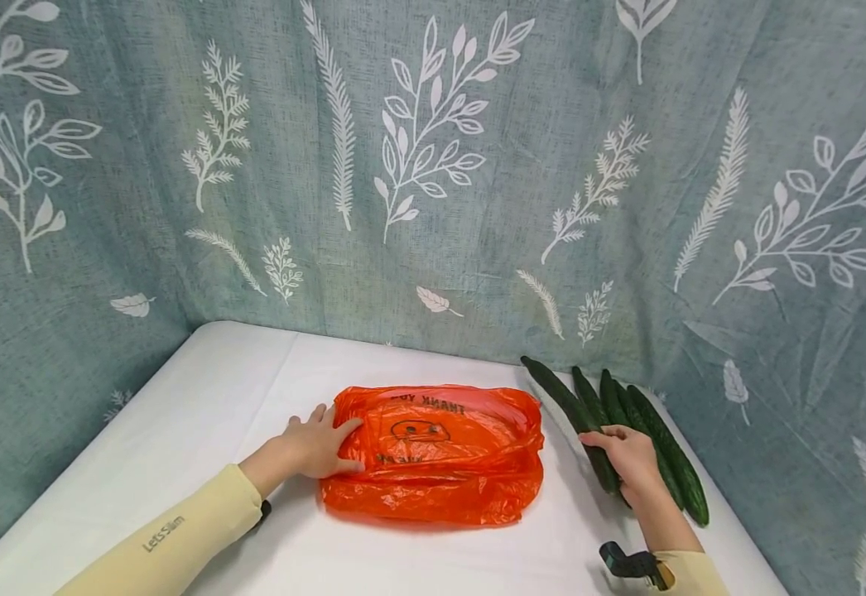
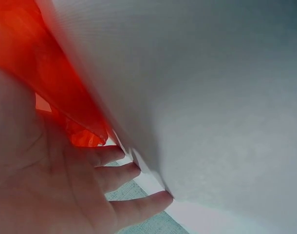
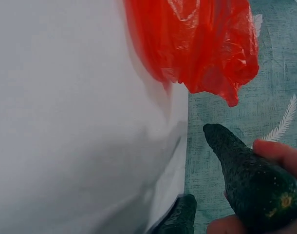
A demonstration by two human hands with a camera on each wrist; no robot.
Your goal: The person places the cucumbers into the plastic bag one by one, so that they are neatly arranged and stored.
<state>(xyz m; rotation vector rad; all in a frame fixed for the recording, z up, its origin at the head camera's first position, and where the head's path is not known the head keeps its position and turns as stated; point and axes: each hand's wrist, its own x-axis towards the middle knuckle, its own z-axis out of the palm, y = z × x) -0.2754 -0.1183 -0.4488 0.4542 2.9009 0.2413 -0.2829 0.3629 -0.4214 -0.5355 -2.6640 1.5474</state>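
Note:
A red plastic bag (image 1: 440,497) with printed lettering and a drawing lies flat in the middle of the white table. My left hand (image 1: 317,444) rests at its left edge, fingers spread and thumb over the plastic. In the left wrist view, straight fingers (image 2: 143,207) touch the white surface beside the red film. On the right, my right hand (image 1: 630,459) grips a long dark green cucumber (image 1: 560,393) near its close end. The right wrist view shows that cucumber (image 3: 258,180) between thumb and fingers, raised off the table, its far end pointing away.
Three more cucumbers (image 1: 675,459) lie side by side under and right of my right hand, close to the table's right edge. A green curtain (image 1: 478,290) with white leaf prints hangs behind and on both sides of the white table (image 1: 247,381).

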